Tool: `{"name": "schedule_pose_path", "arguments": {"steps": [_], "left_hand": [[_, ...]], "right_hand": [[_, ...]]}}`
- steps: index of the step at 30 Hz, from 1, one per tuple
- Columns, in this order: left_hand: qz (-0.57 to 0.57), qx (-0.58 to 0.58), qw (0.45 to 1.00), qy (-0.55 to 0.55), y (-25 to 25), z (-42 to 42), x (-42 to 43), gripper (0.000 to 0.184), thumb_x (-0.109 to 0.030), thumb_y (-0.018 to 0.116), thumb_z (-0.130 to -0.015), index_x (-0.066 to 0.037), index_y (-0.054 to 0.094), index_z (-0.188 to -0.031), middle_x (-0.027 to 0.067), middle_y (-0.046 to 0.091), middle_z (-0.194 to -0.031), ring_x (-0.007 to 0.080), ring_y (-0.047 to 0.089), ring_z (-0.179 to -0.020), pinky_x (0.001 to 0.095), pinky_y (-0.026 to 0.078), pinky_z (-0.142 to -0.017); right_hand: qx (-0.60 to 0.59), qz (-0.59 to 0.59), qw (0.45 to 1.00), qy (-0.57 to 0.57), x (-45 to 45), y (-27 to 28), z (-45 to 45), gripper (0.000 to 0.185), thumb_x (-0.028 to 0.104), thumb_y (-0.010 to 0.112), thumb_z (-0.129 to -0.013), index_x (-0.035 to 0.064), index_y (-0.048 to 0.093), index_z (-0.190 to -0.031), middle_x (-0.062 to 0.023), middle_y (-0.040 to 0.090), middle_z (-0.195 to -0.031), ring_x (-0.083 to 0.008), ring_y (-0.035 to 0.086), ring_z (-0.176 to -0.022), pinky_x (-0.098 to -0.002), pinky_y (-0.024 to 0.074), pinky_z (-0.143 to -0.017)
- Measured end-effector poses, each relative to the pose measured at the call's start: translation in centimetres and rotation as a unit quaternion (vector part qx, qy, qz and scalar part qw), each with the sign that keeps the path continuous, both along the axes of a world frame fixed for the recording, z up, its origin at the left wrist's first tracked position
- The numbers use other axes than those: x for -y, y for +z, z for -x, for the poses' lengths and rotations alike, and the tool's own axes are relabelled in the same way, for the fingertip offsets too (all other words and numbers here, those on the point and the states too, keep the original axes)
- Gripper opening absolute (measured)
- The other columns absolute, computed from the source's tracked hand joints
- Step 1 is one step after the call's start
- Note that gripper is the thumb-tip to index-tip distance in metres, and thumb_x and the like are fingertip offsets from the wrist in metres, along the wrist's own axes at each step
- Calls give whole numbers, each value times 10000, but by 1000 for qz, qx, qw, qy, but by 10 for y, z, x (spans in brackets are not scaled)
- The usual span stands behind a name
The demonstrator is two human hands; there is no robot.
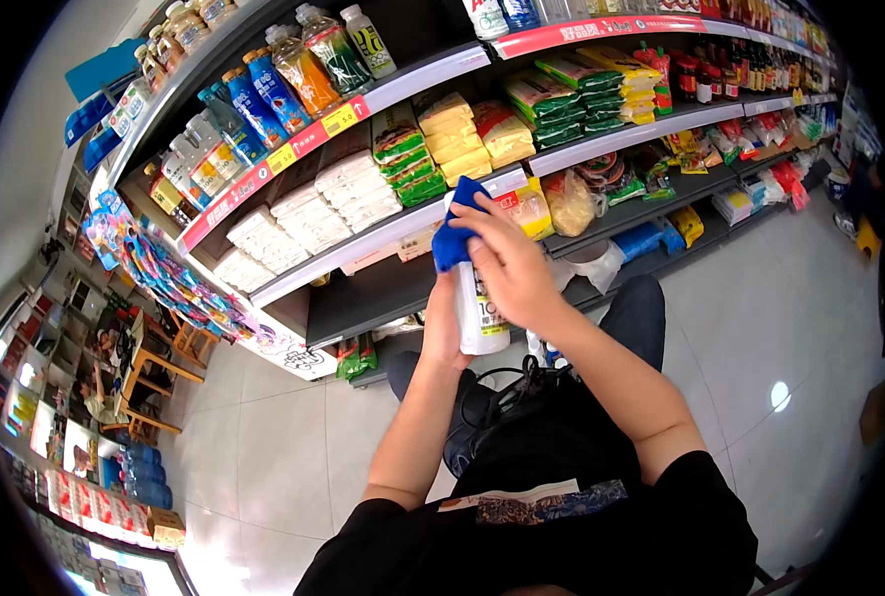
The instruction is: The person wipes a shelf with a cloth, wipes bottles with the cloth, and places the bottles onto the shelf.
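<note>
A white bottle [475,323] with a green and yellow printed label is held upright in front of the shelves. My left hand [443,326] is wrapped round its left side. A blue cloth [452,241] covers the bottle's top, so the cap is hidden. My right hand [507,260] presses the cloth against the upper bottle, fingers bent over it. Just beyond, on the shelf, lie yellow packets [455,136] and stacked white packs [356,189].
Drink bottles [338,47] stand on the upper shelf [427,79]. Green bags [547,104] are stacked to the right. Hanging colourful packets [169,263] line the shelf's left end. A wooden table [136,363] stands at far left. Tiled floor [263,427] surrounds my legs.
</note>
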State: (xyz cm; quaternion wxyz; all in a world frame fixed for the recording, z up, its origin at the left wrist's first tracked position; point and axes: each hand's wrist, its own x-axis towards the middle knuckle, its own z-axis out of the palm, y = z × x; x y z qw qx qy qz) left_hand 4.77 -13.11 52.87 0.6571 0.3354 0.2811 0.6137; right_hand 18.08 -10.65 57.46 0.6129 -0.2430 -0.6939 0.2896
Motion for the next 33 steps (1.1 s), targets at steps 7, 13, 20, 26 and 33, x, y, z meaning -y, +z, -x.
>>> {"name": "schedule_pose_path", "arguments": {"steps": [7,13,20,26,33], "left_hand": [[18,2,999,44,5,-7,1,489,-456,409,-999,-57,513,-1262,137,624,-1162,239,648,-1025,384,552,-843],[61,15,998,-28,18,10,-1,645,-630,434,-931,-41,542,-1171,168,645,-953,282,660,-833,406,564,-735],[-35,-27,997,58,12,15,-4,550,-520,454,-969,-29,533,-1202,138,646,-995,235,650,-874,357,562,-734],[-53,-20,996,69,2,12,0,468,-366,410,-1014,-49,450,-1356,127,551,-1299,244,586,-1147,380,497,-959],[-65,-65,993,68,6,10,4,473,-363,435,-1006,-48,448,-1359,121,565,-1279,233,593,-1137,359,508,-948]], "right_hand": [[81,-146,984,-66,19,-26,7,257,20,532,-881,-15,597,-1127,-148,568,-1278,-403,446,-1272,-465,371,-1033],[171,-163,971,-45,68,-53,2,322,60,606,-835,46,608,-1156,-86,544,-1327,-312,451,-1299,-509,355,-1018],[163,-205,965,-19,59,-55,0,351,37,622,-804,46,626,-1155,-85,576,-1304,-303,471,-1293,-538,343,-1044],[32,-179,983,-20,22,-21,7,315,-57,514,-837,-8,611,-1133,-136,584,-1297,-407,450,-1296,-447,362,-1070],[-19,-142,989,-38,19,-21,18,285,-29,516,-866,-21,597,-1139,-164,579,-1288,-413,440,-1302,-468,362,-1060]]}}
